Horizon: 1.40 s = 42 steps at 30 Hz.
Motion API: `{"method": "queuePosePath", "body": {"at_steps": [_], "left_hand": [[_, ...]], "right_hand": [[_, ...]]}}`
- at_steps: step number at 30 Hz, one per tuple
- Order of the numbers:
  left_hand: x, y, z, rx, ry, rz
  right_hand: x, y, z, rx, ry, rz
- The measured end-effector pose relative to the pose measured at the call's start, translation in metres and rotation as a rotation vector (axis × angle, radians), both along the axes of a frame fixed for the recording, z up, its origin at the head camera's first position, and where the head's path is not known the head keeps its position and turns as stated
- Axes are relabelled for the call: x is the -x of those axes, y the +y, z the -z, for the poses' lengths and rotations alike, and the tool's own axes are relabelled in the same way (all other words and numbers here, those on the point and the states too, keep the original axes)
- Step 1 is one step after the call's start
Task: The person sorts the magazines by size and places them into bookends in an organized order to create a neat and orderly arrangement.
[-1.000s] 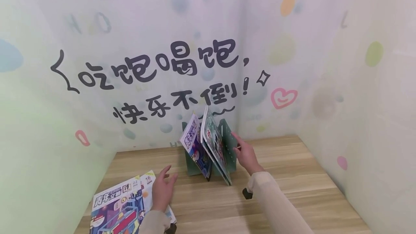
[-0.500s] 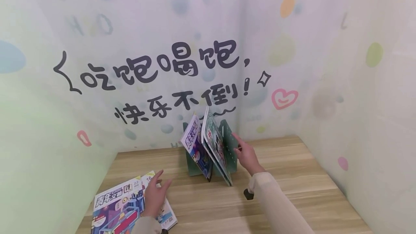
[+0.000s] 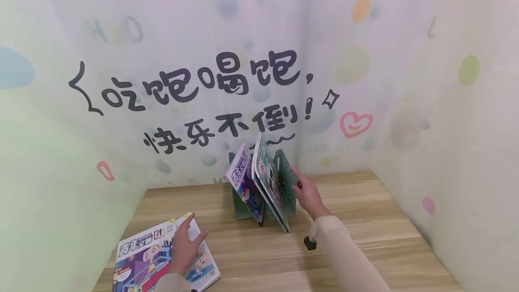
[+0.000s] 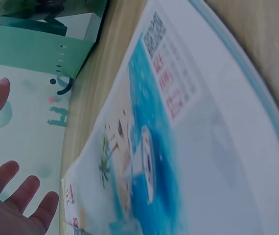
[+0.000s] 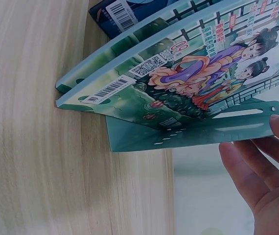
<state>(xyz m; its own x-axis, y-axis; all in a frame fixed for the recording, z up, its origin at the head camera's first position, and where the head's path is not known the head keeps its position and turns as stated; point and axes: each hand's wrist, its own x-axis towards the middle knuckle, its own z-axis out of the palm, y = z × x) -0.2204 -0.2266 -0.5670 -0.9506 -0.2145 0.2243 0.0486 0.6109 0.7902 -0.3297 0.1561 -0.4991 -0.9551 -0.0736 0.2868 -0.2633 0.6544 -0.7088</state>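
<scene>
Magazines with illustrated covers [image 3: 268, 179] lean between the panels of a green perforated bookend [image 3: 288, 186], pinched by the right hand [image 3: 311, 198]; the left hand [image 3: 184, 248], fingers spread, hovers over flat multicoloured magazines [image 3: 139, 258].

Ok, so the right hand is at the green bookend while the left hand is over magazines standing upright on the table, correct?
Not upright: the head view shows the magazines under the left hand lying flat. The right hand is at the green bookend.
</scene>
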Motion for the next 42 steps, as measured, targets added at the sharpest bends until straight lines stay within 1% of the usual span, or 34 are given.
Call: {"method": "queuePosePath", "body": {"at_steps": [5,8,10,14,17,18,21,23,25,28,30,31,33,36,39,42], "left_hand": [[-0.003,-0.012,0.004,0.072,0.079,-0.002],[-0.004,-0.021,0.003,0.091,0.092,-0.004],[-0.005,-0.027,0.002,0.092,0.065,-0.01],[-0.006,-0.038,0.0,0.101,-0.029,-0.023],[-0.009,-0.043,0.0,0.113,-0.1,-0.032],[-0.011,-0.045,0.0,0.114,-0.113,-0.038],[-0.016,-0.049,0.001,0.127,-0.125,-0.054],[-0.02,-0.053,0.003,0.158,-0.106,-0.062],[-0.022,-0.057,0.005,0.191,-0.067,-0.063],[-0.024,-0.064,0.009,0.254,-0.041,-0.073],[-0.025,-0.069,0.01,0.272,-0.039,-0.078],[-0.025,-0.071,0.01,0.285,-0.049,-0.076],[-0.026,-0.075,0.01,0.279,-0.084,-0.07],[-0.025,-0.081,0.012,0.273,-0.148,-0.062],[-0.025,-0.087,0.015,0.317,-0.186,-0.068],[-0.027,-0.091,0.015,0.369,-0.237,-0.095]], "right_hand": [[-0.001,0.0,0.0,0.005,-0.005,-0.009],[-0.001,0.0,-0.001,0.005,-0.01,-0.008],[-0.001,0.0,-0.002,0.003,-0.008,-0.009],[0.0,-0.001,-0.004,0.01,-0.011,-0.009],[0.0,-0.001,-0.004,0.014,-0.013,-0.009],[0.0,-0.001,-0.003,0.015,-0.013,-0.008],[0.0,-0.001,-0.002,0.016,-0.014,-0.007],[-0.001,-0.001,-0.001,0.017,-0.013,-0.006],[-0.001,-0.002,-0.001,0.019,-0.011,-0.005],[-0.001,-0.002,-0.001,0.021,-0.015,-0.006],[-0.001,-0.001,-0.002,0.024,-0.016,-0.009],[-0.001,-0.001,-0.002,0.023,-0.015,-0.01],[-0.002,0.0,-0.002,0.024,-0.009,-0.01],[-0.001,0.001,-0.002,0.02,-0.001,-0.003],[-0.001,0.002,-0.002,0.019,-0.005,-0.001],[0.0,0.001,-0.001,0.024,-0.021,-0.003]]}}
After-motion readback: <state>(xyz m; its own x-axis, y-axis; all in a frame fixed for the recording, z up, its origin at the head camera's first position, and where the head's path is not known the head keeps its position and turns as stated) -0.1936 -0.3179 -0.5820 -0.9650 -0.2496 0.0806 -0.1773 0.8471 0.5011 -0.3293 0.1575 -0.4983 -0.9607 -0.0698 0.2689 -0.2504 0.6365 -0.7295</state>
